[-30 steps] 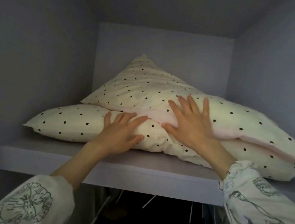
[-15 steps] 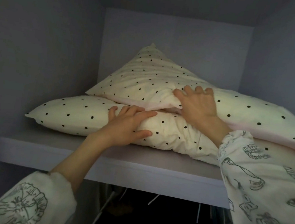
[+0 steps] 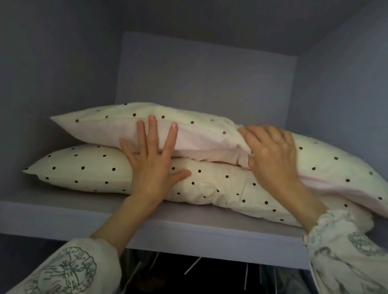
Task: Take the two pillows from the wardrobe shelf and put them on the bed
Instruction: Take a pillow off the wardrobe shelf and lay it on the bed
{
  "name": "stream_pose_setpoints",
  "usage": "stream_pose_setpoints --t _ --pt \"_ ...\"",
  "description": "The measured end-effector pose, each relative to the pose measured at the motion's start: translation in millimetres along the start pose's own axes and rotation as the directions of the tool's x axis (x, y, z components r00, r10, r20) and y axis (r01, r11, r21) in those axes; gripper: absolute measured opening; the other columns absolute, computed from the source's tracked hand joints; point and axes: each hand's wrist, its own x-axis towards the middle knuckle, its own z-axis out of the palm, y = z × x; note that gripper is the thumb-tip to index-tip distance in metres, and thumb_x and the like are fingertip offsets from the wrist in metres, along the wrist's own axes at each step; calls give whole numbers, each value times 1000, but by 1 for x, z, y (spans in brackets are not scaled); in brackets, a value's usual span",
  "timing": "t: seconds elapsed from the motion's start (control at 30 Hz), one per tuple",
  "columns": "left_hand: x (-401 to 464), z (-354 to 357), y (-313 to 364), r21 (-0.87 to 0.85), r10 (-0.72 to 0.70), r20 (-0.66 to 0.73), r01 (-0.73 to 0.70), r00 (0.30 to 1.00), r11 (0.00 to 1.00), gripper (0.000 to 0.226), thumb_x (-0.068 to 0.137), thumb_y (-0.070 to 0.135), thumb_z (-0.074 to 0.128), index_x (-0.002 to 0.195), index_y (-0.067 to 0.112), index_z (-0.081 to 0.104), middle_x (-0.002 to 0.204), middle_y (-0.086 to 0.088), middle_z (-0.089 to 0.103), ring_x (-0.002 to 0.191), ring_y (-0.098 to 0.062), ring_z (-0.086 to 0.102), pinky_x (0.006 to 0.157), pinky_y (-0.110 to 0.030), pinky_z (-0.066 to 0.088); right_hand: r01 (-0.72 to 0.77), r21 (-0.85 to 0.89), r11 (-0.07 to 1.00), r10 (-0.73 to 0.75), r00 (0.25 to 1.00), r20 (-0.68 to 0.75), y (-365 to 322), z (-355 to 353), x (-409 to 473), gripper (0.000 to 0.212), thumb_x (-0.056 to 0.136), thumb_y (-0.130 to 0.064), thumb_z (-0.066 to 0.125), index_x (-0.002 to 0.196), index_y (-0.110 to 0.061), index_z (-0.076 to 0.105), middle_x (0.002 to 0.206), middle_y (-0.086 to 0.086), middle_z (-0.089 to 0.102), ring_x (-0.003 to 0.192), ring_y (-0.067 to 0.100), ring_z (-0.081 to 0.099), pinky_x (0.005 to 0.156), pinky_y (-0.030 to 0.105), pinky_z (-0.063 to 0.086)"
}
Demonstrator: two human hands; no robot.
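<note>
Two cream pillows with black dots lie stacked on the wardrobe shelf (image 3: pixel 63 221). The upper pillow (image 3: pixel 201 135) rests flat on the lower pillow (image 3: pixel 93 171) and sticks out to the right past it. My left hand (image 3: pixel 154 164) lies flat with fingers spread across the front of both pillows, fingertips on the upper one's pale pink underside. My right hand (image 3: pixel 271 155) is curled over the front edge of the upper pillow, gripping its fabric.
The shelf compartment has grey side walls, a back panel (image 3: pixel 205 80) and a low ceiling. Below the shelf hang dark clothes on hangers (image 3: pixel 196 285). Patterned white sleeves cover both my forearms.
The upper pillow, which stood up in a peak towards the back, now lies flat. My right hand has closed on its edge. My left hand slid up with fingers spread. The view has lowered.
</note>
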Motion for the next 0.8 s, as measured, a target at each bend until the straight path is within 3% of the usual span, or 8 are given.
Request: stream_pose_setpoints --t 0.07,0.17,0.23,0.33,0.47,0.57,0.7,0.8 --pt "3 -8 4 94 101 -44 -97 994 991 117 52 51 81 145 28 13 153 -22 16 140 -38 1 96 -72 -5 58 22 998 -58 998 0 -5 -7 -15 37 71 -9 46 100 -11 69 98 5 71 89 28 66 76 40 48" --pt "16 -25 11 218 247 35 -249 968 944 101 62 46 78 144 27 23 150 -16 32 140 -38 20 99 -73 -2 44 42 998 -45 999 18 -8 -13 -19 33 68 -1 62 99 -11 70 99 5 71 93 29 66 79 41 48" --pt "26 -36 14 237 239 109 -259 965 936 90 70 35 74 145 28 24 144 -14 39 138 -33 28 103 -70 4 35 47 998 -35 999 2 -12 -16 -21 36 64 4 69 97 -11 71 98 4 71 94 29 66 79 41 49" --pt "29 -42 15 235 242 130 -267 962 935 79 64 14 74 135 24 40 124 -13 52 117 -32 46 103 -67 16 33 49 998 -31 999 -40 -20 -22 -32 37 63 9 67 94 -12 72 97 3 71 94 28 66 79 40 48" --pt "11 -39 19 186 261 -2 -256 965 949 54 63 2 70 114 17 58 102 -11 60 94 -31 57 94 -59 32 31 36 999 -31 999 -28 -27 -25 -48 43 59 12 69 95 -11 72 100 4 71 98 30 65 82 41 46" --pt "-2 -37 23 177 265 -69 -250 962 952 47 58 0 71 102 15 63 89 -8 62 85 -29 60 87 -55 38 33 20 999 -32 999 -31 -30 -25 -61 45 64 11 58 102 -10 71 106 7 69 103 32 63 87 46 46" --pt "-8 -50 29 142 329 -224 -304 917 942 38 58 -5 63 91 14 67 81 -5 64 80 -28 61 85 -56 39 -7 -15 1000 7 1000 -7 -32 -22 -81 43 74 -3 57 116 -9 64 117 11 64 112 31 57 94 49 42" --pt "-12 -63 45 132 367 -330 -343 870 930 33 65 1 57 91 18 67 81 -1 65 81 -26 59 89 -52 37 -53 -5 999 53 997 47 -27 -20 -98 57 73 -16 65 128 -9 47 126 16 58 119 31 44 102 51 35"
